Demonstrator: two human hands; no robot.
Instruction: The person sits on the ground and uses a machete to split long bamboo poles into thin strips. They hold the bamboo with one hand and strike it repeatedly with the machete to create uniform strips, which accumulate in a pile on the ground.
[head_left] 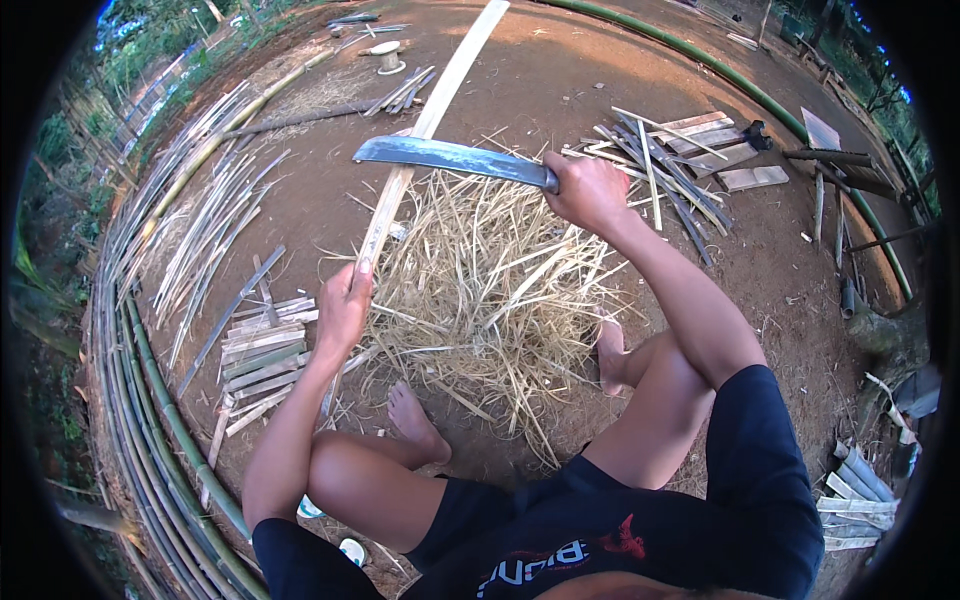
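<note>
My right hand [590, 192] is closed round the dark handle of a machete [455, 160]. Its broad grey blade reaches leftward and lies across a long pale bamboo slat [455, 80]. The slat slants up and away from my left hand [346, 308], which grips its near end with the thumb on top. Whether the edge bites into the wood cannot be made out. Below the blade, between my bare feet, spreads a heap of thin bamboo shavings [490, 290].
Short split pieces [265, 350] are stacked beside my left knee. Long bamboo poles [170, 430] line the left side. Loose strips [675, 170] and flat boards [752, 178] lie at the far right. A small round wooden stand [387, 58] is at the back.
</note>
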